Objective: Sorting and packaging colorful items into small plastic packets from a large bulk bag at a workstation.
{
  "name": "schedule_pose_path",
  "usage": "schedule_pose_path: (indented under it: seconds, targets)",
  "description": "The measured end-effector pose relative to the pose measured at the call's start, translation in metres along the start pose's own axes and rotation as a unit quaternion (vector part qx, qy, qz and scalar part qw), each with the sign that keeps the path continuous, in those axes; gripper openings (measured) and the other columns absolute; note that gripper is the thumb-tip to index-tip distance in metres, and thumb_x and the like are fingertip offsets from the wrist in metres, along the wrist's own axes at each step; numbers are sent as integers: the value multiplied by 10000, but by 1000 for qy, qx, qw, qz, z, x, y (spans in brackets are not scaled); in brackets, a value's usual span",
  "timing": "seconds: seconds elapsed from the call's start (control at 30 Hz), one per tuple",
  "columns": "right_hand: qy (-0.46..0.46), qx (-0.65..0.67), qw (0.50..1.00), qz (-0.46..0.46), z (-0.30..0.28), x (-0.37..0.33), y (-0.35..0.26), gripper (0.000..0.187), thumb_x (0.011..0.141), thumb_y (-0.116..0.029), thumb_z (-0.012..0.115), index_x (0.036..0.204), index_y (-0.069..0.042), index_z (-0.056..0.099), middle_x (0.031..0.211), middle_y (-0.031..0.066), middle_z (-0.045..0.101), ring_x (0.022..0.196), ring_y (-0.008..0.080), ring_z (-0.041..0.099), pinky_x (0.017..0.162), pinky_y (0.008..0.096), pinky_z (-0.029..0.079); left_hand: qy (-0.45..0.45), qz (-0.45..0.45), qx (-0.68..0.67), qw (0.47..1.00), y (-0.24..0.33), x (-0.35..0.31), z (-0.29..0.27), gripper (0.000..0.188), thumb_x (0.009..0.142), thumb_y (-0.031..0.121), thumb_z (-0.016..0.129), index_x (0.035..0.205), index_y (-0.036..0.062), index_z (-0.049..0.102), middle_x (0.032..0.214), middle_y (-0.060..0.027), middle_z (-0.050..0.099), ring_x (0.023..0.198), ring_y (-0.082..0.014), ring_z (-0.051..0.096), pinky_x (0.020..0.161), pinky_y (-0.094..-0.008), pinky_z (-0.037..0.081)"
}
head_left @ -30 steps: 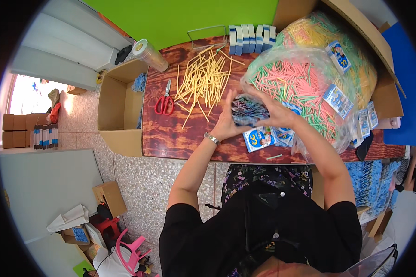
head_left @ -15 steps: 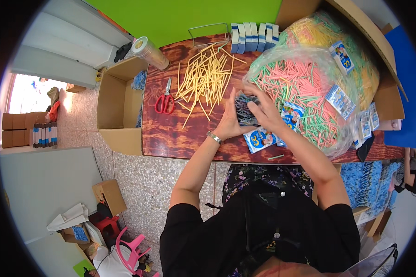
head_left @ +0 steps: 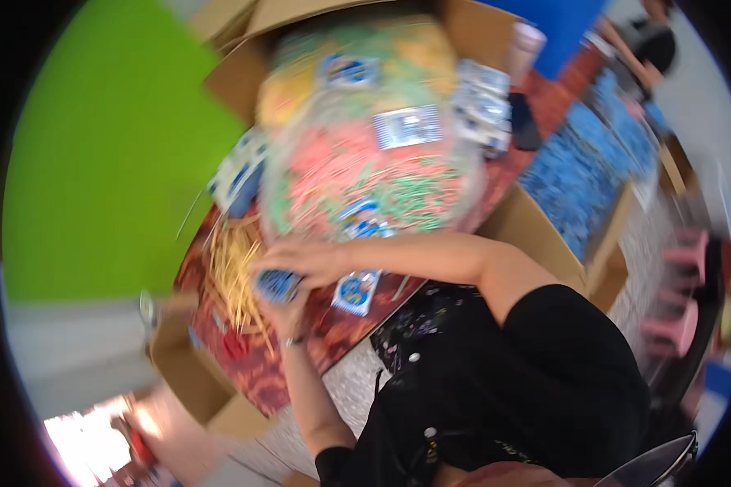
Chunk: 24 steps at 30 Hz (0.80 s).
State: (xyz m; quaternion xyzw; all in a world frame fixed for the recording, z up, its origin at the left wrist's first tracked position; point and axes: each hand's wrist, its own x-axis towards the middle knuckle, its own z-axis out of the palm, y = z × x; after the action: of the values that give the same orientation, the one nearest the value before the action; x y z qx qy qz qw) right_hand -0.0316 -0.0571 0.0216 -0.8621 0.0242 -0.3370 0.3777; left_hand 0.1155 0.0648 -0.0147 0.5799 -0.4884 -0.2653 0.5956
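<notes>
My left hand (head_left: 287, 315) is closed from below around a small dark-blue bundle (head_left: 276, 284), its kind smeared by motion. Across its top lies my right hand (head_left: 310, 258), fingers bent over the bundle's far edge. Left of both hands, thin yellow sticks (head_left: 234, 272) are heaped on the reddish wooden table (head_left: 321, 345). Just right of the hands a small blue-and-white packet (head_left: 356, 292) lies flat on the table. Beyond my right forearm stands a clear plastic bag (head_left: 365, 174) full of pink and green sticks, with further packets on it.
Red-handled scissors (head_left: 234, 345) lie near the table's left end, beside an open cardboard box (head_left: 183, 357). Blue-and-white small boxes (head_left: 240, 172) stand against the green wall (head_left: 97, 187). At right, a carton (head_left: 536, 231) stands by blue packets (head_left: 573, 174). Another person (head_left: 654, 49) is at far right.
My view has swung to the right, so the table appears tilted and much is blurred. Both hands stay together around the bundle, the right now lying more across its top.
</notes>
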Motion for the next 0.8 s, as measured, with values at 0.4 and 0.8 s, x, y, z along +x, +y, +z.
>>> schedule_pose_path:
  seconds: [0.4,0.8]
  targets:
    - [303,-112,904,282,-89,-128,-98,993,833,-520,621,1445,113,161,1426,334,288,1344,448,292,1114,481,252,-17,237,266,934,95,31,210,705,771,172,766,1322,-58,390,1228,-215,533,1109,-341,541,964,-459,414]
    - [673,183,678,233,-195,-316,-118,725,793,-244,782,1321,-12,342,1197,112,566,1082,188,568,943,357,469,-509,245,165,809,175,-41,391,1020,660,51,696,1499,-31,122,1400,-272,254,1298,-395,341,1061,-429,353]
